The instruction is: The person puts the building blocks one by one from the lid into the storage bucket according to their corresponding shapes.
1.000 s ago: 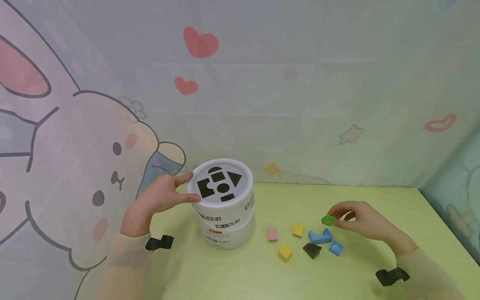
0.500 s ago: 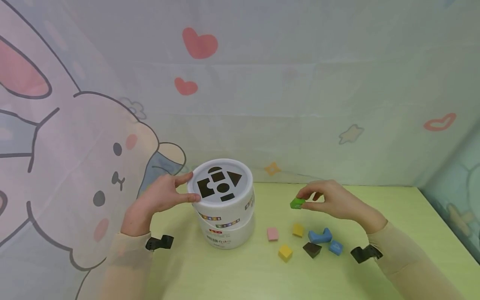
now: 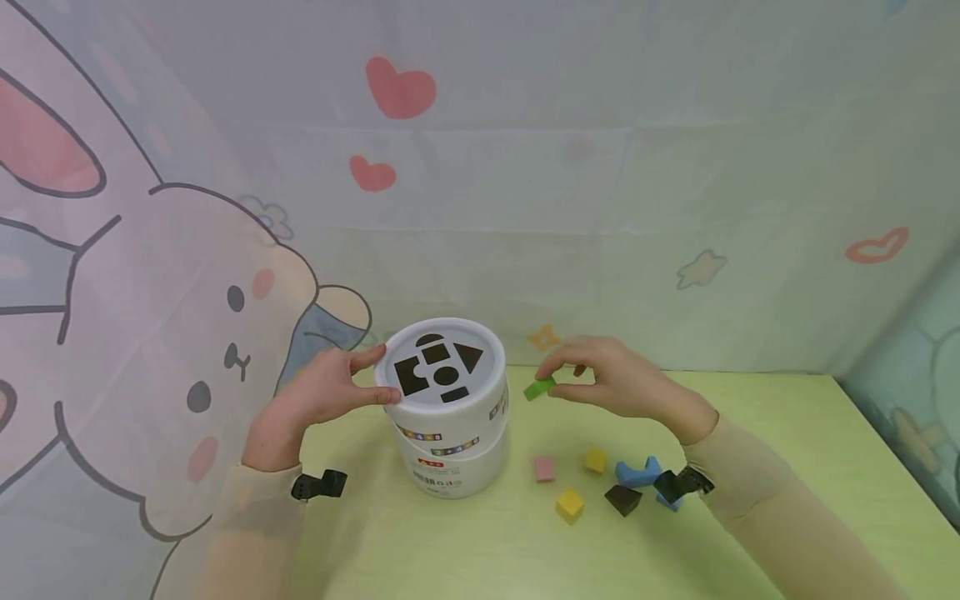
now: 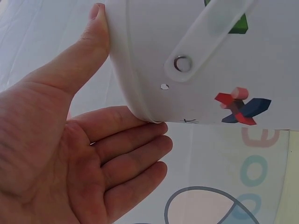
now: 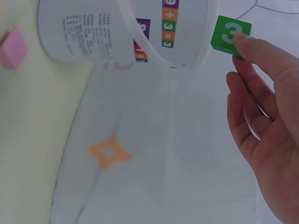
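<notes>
A white bucket (image 3: 450,467) stands upright on the table, its lid (image 3: 483,375) pierced with a triangle, a circle and several other shaped holes. My left hand (image 3: 322,387) rests at the lid's left edge, thumb and index finger touching the rim. In the left wrist view the other fingers lie nearly straight beside the bucket (image 4: 149,56). Right of the lid, my right hand (image 3: 611,379) pinches a small green block (image 3: 538,389) between thumb and fingertips, held in the air. A white number 3 shows on the green block (image 5: 229,35) in the right wrist view.
On the table (image 3: 487,550), right of the bucket, lie a pink block (image 3: 544,468), a yellow block (image 3: 596,461), another yellow block (image 3: 570,505), a dark block (image 3: 623,500) and a blue notched block (image 3: 636,474). The right wrist's camera partly hides another blue block (image 3: 667,502).
My right hand has carried the green block leftward and up, from beyond the blue blocks to close by the bucket. The left hand and the bucket stay in place.
</notes>
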